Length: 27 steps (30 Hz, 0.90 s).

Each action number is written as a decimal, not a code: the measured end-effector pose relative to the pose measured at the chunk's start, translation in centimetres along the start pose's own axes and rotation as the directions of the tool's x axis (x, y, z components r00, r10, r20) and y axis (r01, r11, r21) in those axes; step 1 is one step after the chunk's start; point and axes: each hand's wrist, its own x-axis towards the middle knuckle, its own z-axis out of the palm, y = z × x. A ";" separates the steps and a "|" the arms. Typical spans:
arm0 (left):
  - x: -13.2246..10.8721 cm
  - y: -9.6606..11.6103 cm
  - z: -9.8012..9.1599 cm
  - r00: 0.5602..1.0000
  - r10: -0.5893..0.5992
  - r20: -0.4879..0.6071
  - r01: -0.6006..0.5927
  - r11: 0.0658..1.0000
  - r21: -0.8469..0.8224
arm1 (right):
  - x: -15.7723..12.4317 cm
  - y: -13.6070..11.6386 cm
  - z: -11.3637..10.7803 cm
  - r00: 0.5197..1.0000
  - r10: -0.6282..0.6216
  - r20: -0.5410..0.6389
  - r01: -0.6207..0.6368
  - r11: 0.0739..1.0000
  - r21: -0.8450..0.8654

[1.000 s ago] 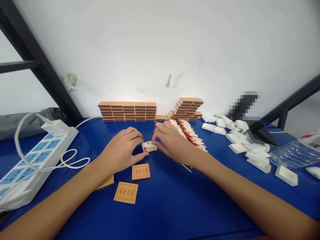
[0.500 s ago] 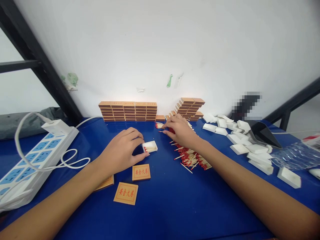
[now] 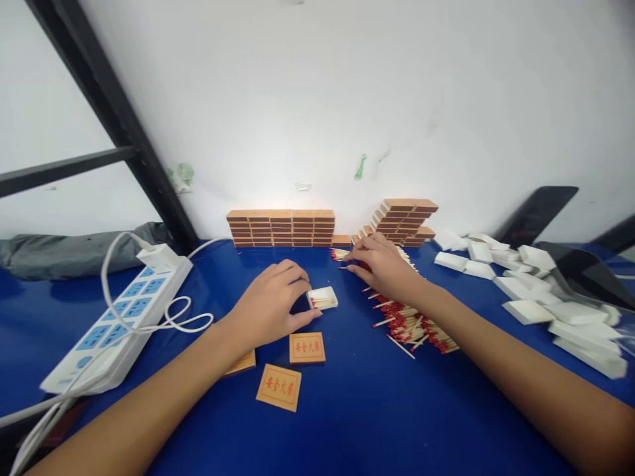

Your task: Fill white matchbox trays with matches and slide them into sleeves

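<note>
A small white matchbox tray [image 3: 327, 293] lies on the blue table, partly filled with red-headed matches. My left hand [image 3: 275, 301] holds the tray at its left end, with thumb and fingers around it. Farther right, my right hand [image 3: 384, 268] is curled low at the far left part of the loose match pile [image 3: 404, 324]. Its thumb and fingers close around a few matches [image 3: 340, 254], whose red heads stick out to the left. The palm hides part of the pile. Closed matchbox sleeves [image 3: 306, 348] with red lettering lie below my left hand.
Stacked matchboxes [image 3: 280, 228] line the wall, with a stepped stack [image 3: 407, 218] to their right. White empty trays [image 3: 530, 287] are heaped at the right beside a dark device [image 3: 590, 271]. A power strip [image 3: 129, 317] with looping white cables lies at the left.
The whole view has shifted, so things appear farther right and slightly lower. Both hands keep nearly the same places relative to the tray and the matches.
</note>
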 end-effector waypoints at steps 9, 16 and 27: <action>-0.1 -0.1 0.0 1.000 -0.016 -0.003 0.016 1.000 -0.007 | 0.1 -0.3 -0.2 0.998 -0.001 0.059 0.000 1.000 0.019; -0.2 -0.2 0.1 1.000 -0.021 -0.015 0.021 1.000 0.004 | 0.4 -2.9 -1.3 0.996 -0.032 0.087 0.033 0.999 -0.008; 0.3 0.1 -0.3 0.998 0.038 -0.054 -0.039 0.999 -0.013 | -1.5 -8.3 -2.2 0.991 -0.103 -0.082 0.115 0.982 0.152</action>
